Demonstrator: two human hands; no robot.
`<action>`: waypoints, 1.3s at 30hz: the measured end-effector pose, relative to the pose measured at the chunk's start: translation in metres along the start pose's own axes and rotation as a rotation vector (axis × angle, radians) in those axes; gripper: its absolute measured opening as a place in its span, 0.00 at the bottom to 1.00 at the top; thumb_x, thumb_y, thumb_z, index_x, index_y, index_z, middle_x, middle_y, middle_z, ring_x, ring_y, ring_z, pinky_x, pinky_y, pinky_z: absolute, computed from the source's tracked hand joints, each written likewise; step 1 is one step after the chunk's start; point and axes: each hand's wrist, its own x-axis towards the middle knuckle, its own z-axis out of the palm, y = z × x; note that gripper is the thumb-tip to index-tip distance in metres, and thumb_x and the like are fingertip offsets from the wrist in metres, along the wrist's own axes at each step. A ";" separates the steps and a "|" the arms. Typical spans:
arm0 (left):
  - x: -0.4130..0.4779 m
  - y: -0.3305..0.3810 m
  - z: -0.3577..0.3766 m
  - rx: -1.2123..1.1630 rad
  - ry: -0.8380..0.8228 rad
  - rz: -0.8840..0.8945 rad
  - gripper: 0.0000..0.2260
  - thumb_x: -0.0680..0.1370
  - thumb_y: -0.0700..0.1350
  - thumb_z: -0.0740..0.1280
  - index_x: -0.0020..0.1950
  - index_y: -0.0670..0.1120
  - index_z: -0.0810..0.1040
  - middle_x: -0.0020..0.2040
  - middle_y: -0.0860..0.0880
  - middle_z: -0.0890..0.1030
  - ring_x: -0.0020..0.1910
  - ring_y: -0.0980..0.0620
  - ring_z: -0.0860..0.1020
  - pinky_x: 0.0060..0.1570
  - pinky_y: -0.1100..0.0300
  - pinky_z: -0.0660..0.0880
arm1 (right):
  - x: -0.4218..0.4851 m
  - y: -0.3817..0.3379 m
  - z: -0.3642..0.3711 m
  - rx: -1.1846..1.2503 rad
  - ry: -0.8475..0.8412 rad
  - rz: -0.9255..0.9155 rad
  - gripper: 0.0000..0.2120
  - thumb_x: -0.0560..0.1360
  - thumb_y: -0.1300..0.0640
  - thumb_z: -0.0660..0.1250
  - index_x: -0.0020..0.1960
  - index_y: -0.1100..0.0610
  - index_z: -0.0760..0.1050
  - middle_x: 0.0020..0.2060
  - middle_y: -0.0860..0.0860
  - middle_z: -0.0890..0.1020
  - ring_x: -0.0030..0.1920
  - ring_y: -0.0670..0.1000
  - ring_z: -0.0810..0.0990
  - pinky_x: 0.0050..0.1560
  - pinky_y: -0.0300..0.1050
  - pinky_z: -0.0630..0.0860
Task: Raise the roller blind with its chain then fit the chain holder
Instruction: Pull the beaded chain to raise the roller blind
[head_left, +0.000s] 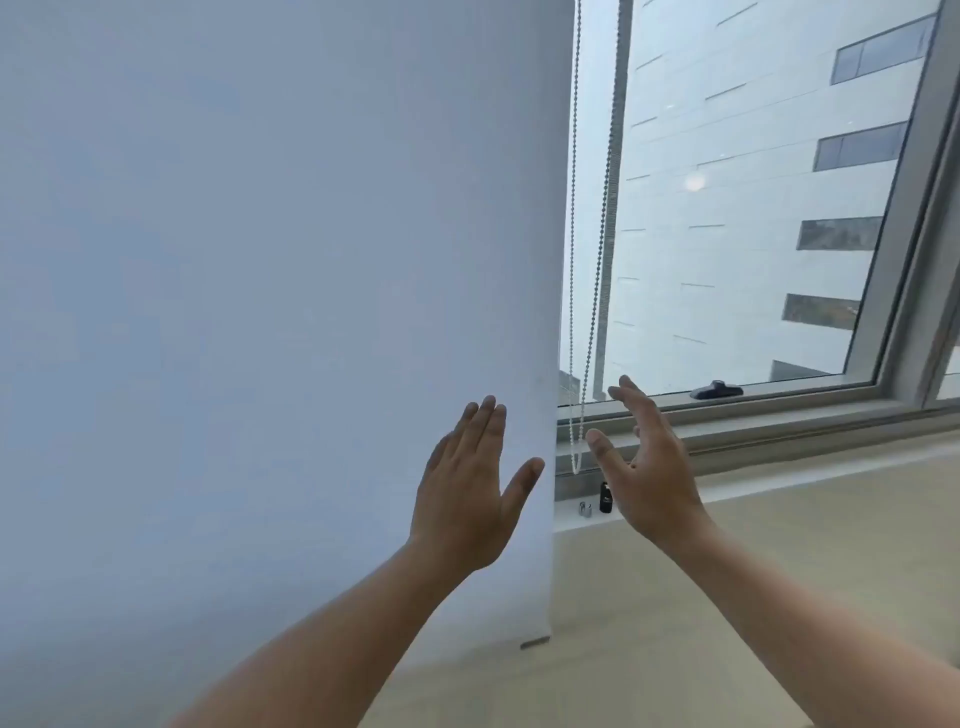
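A white roller blind (270, 291) hangs fully down and fills the left of the head view; its bottom bar (535, 642) ends low, below the sill. Its white bead chain (586, 364) hangs as a loop just right of the blind's edge, bottoming out near the window frame. My left hand (470, 493) is raised in front of the blind's right edge, fingers apart, holding nothing. My right hand (647, 462) is open just right of the chain's lower loop, apart from it. On the sill stand a small black piece (605, 499) and a small metal piece (585, 510).
A grey window frame (779, 415) runs right from the chain, with a black window handle (716, 389) on it. A pale sill and wall (805, 545) lie below. Through the glass a white building shows.
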 end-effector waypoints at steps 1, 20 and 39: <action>0.008 0.006 0.007 -0.043 0.005 -0.032 0.34 0.79 0.68 0.46 0.80 0.51 0.50 0.81 0.55 0.51 0.79 0.59 0.47 0.73 0.60 0.46 | 0.004 0.007 -0.003 0.027 0.010 0.011 0.23 0.76 0.50 0.67 0.70 0.49 0.66 0.75 0.44 0.65 0.73 0.45 0.64 0.70 0.46 0.63; 0.110 0.104 0.103 -0.902 0.102 -0.428 0.13 0.83 0.51 0.59 0.61 0.46 0.76 0.46 0.52 0.81 0.45 0.58 0.80 0.49 0.63 0.77 | 0.045 0.100 -0.022 0.392 -0.170 0.152 0.18 0.77 0.57 0.67 0.66 0.51 0.70 0.61 0.45 0.77 0.65 0.44 0.73 0.53 0.37 0.73; 0.021 0.106 0.052 -0.963 0.075 -0.363 0.22 0.79 0.62 0.55 0.30 0.51 0.60 0.26 0.55 0.60 0.27 0.55 0.57 0.28 0.60 0.56 | 0.057 -0.049 -0.029 1.182 -0.241 0.399 0.17 0.82 0.46 0.56 0.50 0.58 0.76 0.27 0.50 0.73 0.23 0.48 0.67 0.25 0.41 0.61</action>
